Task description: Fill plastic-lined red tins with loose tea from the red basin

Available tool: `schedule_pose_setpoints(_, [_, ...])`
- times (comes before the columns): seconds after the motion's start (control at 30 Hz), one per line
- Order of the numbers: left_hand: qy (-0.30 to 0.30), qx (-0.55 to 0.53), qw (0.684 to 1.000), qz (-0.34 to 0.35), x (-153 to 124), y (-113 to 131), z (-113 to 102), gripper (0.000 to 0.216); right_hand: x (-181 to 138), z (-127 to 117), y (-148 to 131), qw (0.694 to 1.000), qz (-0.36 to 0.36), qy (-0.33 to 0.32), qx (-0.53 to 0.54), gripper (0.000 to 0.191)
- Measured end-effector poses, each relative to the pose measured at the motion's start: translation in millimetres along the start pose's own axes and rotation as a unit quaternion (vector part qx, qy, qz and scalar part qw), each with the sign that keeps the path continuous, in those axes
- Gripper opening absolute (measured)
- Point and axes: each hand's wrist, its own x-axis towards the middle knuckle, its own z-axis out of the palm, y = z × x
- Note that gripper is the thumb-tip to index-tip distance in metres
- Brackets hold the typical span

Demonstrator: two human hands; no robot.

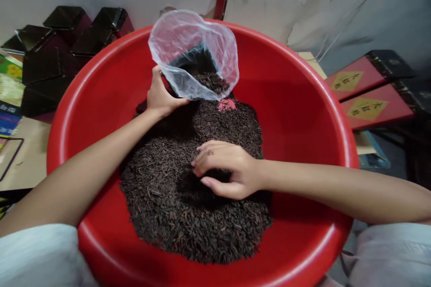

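Note:
A large red basin point(296, 121) holds a heap of dark dried tea leaves point(188, 215). My left hand point(163, 96) is closed around the side of a dark tea tin, tilted with its mouth towards me over the far part of the heap. From that mouth flares a clear plastic liner bag point(175, 27), which hides most of the tin. Some tea leaves lie inside the bag. Just above the middle of the heap is my right hand point(229, 168), palm down, fingers curved and thumb apart, with no object visible in it.
Several dark-topped tins point(50, 60) stand behind the basin on the left. Two pink boxes point(373, 107) with yellow diamond labels lie at the right. A peeling wall point(269, 4) rises behind. Colourful packaging point(10, 85) sits at the far left.

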Motion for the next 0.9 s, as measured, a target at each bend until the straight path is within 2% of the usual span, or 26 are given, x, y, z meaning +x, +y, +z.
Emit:
schedule_pose_setpoints(0.07, [0.034, -0.013, 0.999, -0.008, 2, -9, 3, 0.097, 4, 6, 17, 0.996, 0.076, -0.034, -0.029, 0.034])
schedule_pose_setpoints(0.13, [0.063, -0.031, 0.998, -0.009, 5, -16, 6, 0.093, 8, 3, 45, 0.972, 0.209, -0.051, -0.09, 0.05])
schedule_pose_setpoints(0.2, [0.081, -0.066, 0.994, -0.028, 8, -19, 7, 0.088, 8, -6, 79, 0.924, 0.347, -0.04, -0.158, 0.055])
schedule_pose_setpoints(0.27, [0.088, -0.111, 0.988, -0.064, 12, -20, 7, 0.082, 4, -14, 112, 0.847, 0.48, -0.015, -0.228, 0.063])
schedule_pose_setpoints(0.3, [0.088, -0.125, 0.985, -0.076, 13, -21, 7, 0.08, 0, -16, 126, 0.809, 0.54, -0.015, -0.23, 0.069])
schedule_pose_setpoints(0.33, [0.084, -0.13, 0.985, -0.078, 14, -20, 6, 0.08, -5, -16, 137, 0.778, 0.589, -0.019, -0.219, 0.074])
schedule_pose_setpoints(0.4, [0.072, -0.109, 0.99, -0.054, 15, -19, 4, 0.082, -13, -10, 149, 0.745, 0.638, -0.033, -0.191, 0.082])
schedule_pose_setpoints(0.5, [0.037, -0.05, 0.998, -0.026, 12, -13, -1, 0.088, -20, 4, 148, 0.749, 0.639, -0.03, -0.176, 0.09])
schedule_pose_setpoints(0.67, [-0.034, 0.023, 0.998, -0.049, 10, -1, -11, 0.108, -15, 9, 130, 0.779, 0.613, -0.03, -0.128, 0.099])
schedule_pose_setpoints(0.8, [-0.09, 0.013, 0.996, 0.007, 16, -5, -17, 0.107, -10, 1, 120, 0.8, 0.591, -0.058, -0.081, 0.094])
schedule_pose_setpoints(0.9, [-0.115, -0.008, 0.993, 0.016, 22, -11, -18, 0.103, -10, -2, 115, 0.815, 0.575, -0.062, -0.029, 0.085])
